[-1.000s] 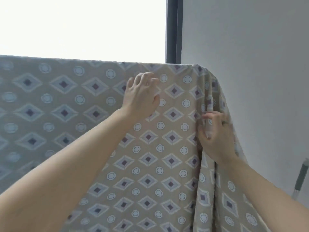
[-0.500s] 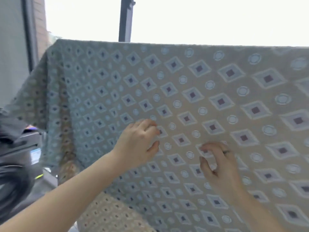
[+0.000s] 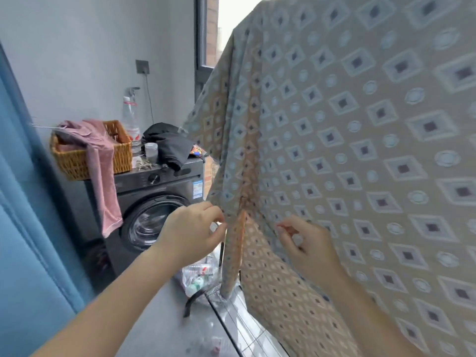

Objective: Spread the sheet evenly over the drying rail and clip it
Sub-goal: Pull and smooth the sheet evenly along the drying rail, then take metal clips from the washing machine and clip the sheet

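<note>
Sheet [image 3: 360, 150]: tan w/ diamond-and-circle print, draped from the top right of view down past both hands – rail hidden under it. Left edge hangs in folds beside the washer; lower part falls twd the floor.
Curtain [image 3: 23, 228]: blue, along the left side of view.
Washer [image 3: 164, 191]: dark front-loader against the wall, behind the L hand, just left of the sheet's edge.
L hand [image 3: 193, 230]: fingers curled, thumb & fingertips pinching the sheet's left edge.
R hand [image 3: 309, 243]: near the L hand, fingers curled, tips pinching a fold of the sheet – some blur.
Basket [image 3: 72, 163]: wicker, on the left end of the washer top.
Towel [image 3: 103, 181]: pink, over the basket's front rim, hanging down the washer's front.
Black cloth [image 3: 170, 145]: heaped at the right end of the washer top.
Bag [image 3: 198, 276]: clear plastic, on the floor below the L hand, by the sheet's hanging edge.
Bottle [image 3: 131, 117]: clear, upright at the back edge of the washer top, between basket & black cloth.
</note>
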